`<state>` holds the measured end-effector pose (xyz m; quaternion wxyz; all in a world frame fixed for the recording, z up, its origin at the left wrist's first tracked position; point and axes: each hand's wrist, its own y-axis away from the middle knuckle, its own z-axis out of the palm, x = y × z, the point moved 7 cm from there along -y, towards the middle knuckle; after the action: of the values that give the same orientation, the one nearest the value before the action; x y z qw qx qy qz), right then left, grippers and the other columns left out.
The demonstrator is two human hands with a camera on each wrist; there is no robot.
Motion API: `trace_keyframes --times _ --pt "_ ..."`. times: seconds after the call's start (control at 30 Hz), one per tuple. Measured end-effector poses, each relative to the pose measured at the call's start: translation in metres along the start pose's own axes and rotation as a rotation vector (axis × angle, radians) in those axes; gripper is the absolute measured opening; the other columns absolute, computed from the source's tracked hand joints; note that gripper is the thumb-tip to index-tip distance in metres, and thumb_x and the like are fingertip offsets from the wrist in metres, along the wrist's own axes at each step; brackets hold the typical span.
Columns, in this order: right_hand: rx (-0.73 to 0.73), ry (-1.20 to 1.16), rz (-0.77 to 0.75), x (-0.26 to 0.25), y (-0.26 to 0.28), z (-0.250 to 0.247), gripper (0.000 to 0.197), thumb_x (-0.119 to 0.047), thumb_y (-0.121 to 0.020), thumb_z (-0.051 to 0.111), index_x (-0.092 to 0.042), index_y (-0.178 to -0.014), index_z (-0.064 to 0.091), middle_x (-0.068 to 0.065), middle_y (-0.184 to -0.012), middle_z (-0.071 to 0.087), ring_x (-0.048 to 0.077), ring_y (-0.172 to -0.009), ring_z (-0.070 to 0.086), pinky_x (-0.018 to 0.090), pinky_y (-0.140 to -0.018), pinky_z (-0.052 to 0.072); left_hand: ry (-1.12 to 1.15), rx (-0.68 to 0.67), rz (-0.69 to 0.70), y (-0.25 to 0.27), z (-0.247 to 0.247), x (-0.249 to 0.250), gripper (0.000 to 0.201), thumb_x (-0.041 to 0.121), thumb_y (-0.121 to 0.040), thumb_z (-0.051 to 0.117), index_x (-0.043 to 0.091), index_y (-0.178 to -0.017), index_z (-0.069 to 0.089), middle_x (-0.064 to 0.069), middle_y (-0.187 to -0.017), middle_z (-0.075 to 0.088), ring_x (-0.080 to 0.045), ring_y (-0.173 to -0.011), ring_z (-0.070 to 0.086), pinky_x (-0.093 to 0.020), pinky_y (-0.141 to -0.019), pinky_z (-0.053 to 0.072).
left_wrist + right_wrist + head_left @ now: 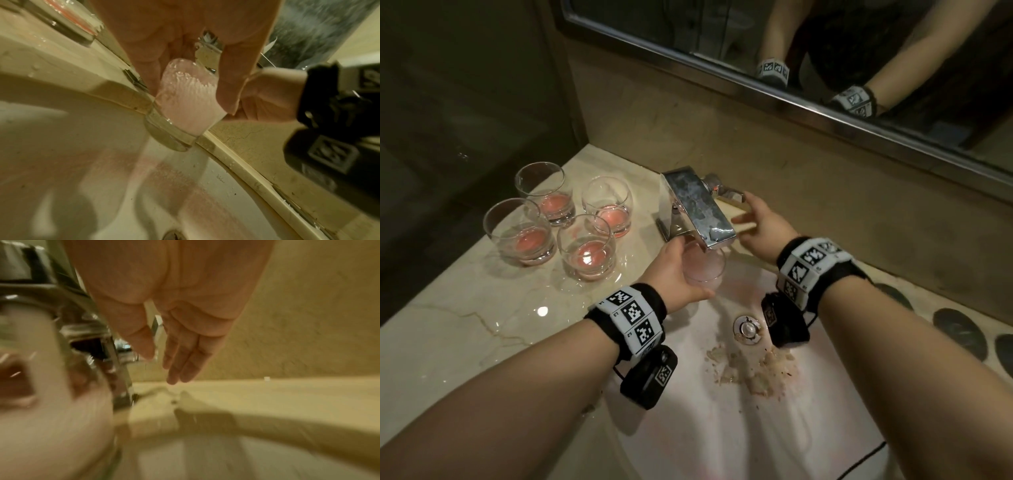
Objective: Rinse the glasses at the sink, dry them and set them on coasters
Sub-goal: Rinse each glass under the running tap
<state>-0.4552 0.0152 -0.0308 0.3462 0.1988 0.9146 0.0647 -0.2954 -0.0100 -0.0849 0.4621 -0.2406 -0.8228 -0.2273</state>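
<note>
My left hand [674, 270] grips a clear glass [705, 267] under the chrome tap spout [698, 205], over the white sink [808, 394]. In the left wrist view pinkish foamy water fills the glass [185, 105], with my fingers [232, 81] curled round its side. My right hand [760, 222] reaches beside the tap toward its handle [726, 192], fingers straight and holding nothing. In the right wrist view the straight fingers [180, 360] hang just right of the blurred chrome tap [107, 353]. Several glasses with pink liquid [551, 219] stand on the counter to the left.
The marble counter [448, 335] is wet near the glasses. Food scraps [756, 373] lie in the basin beside the drain [748, 329]. Dark round coasters [959, 332] sit on the counter at the right. A mirror [825, 51] runs along the back wall.
</note>
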Motion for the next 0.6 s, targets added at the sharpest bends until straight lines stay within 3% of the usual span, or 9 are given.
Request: trace_keyframes --times 0.1,0.2,0.23,0.3,0.37,0.43,0.53,0.6 --pt "-0.185 -0.153 -0.009 0.019 0.026 0.032 0.085 0.007 -0.079 0.062 -0.020 -0.146 0.016 0.001 -0.123 0.049 0.019 -0.108 0.056 0.027 -0.081 0.046 0.055 0.024 -0.059 0.004 -0.002 -0.002 0.093 0.025 -0.056 0.089 0.015 -0.132 0.037 -0.001 -0.130 0.049 -0.016 -0.118 0.050 -0.035 -0.104 0.040" --pt "-0.351 -0.077 -0.022 0.026 0.044 0.066 0.095 -0.009 -0.072 0.079 -0.024 -0.144 0.019 -0.008 -0.132 0.045 0.010 -0.123 0.045 0.027 -0.099 0.041 0.119 0.044 -0.098 0.009 -0.002 0.001 0.093 0.019 -0.057 0.089 0.012 -0.133 0.037 0.001 -0.123 0.052 -0.015 -0.112 0.052 -0.028 -0.099 0.041" --pt "-0.353 -0.097 -0.022 0.027 0.046 0.073 0.099 -0.014 -0.070 0.082 -0.024 -0.145 0.018 -0.009 -0.132 0.046 0.010 -0.122 0.046 0.028 -0.100 0.041 0.139 0.050 -0.113 0.011 -0.002 0.002 0.092 0.017 -0.058 0.089 0.011 -0.133 0.036 0.002 -0.120 0.051 -0.014 -0.109 0.053 -0.026 -0.096 0.042" --pt "-0.311 -0.225 -0.014 0.024 0.049 0.082 0.101 -0.013 -0.067 0.084 -0.021 -0.143 0.018 -0.003 -0.125 0.053 0.013 -0.114 0.053 0.022 -0.091 0.045 0.168 0.050 -0.137 0.016 0.001 0.001 0.091 0.016 -0.059 0.088 0.011 -0.133 0.035 0.003 -0.116 0.051 -0.013 -0.105 0.053 -0.025 -0.093 0.042" --pt "-0.255 -0.321 -0.001 0.024 0.051 0.084 0.095 -0.009 -0.067 0.084 -0.019 -0.139 0.023 -0.004 -0.112 0.056 0.008 -0.098 0.058 0.015 -0.079 0.047 0.200 0.038 -0.154 0.020 0.007 -0.002 0.090 0.015 -0.060 0.087 0.010 -0.133 0.035 0.001 -0.117 0.053 -0.013 -0.104 0.054 -0.024 -0.090 0.042" --pt "-0.209 -0.311 0.001 0.026 0.055 0.084 0.089 -0.012 -0.068 0.083 -0.018 -0.137 0.027 -0.005 -0.107 0.056 0.003 -0.090 0.056 0.015 -0.076 0.048 0.205 0.019 -0.181 0.026 0.013 -0.005 0.089 0.015 -0.062 0.086 0.011 -0.134 0.033 0.001 -0.116 0.053 -0.013 -0.104 0.054 -0.024 -0.089 0.042" --pt "-0.235 -0.206 0.001 0.034 0.066 0.084 0.090 -0.024 -0.066 0.084 -0.021 -0.138 0.030 -0.006 -0.111 0.057 0.008 -0.095 0.058 0.021 -0.081 0.050 0.201 -0.066 -0.224 0.035 0.029 -0.014 0.094 0.019 -0.062 0.086 0.007 -0.136 0.029 -0.004 -0.121 0.053 -0.017 -0.108 0.054 -0.030 -0.097 0.044" --pt "-0.283 -0.112 0.004 0.042 0.075 0.084 0.090 -0.029 -0.067 0.084 -0.023 -0.138 0.030 -0.006 -0.114 0.056 0.011 -0.098 0.057 0.015 -0.073 0.045 0.185 -0.137 -0.253 0.042 0.040 -0.022 0.095 0.025 -0.062 0.087 0.008 -0.136 0.030 -0.005 -0.123 0.054 -0.018 -0.109 0.055 -0.032 -0.097 0.045"
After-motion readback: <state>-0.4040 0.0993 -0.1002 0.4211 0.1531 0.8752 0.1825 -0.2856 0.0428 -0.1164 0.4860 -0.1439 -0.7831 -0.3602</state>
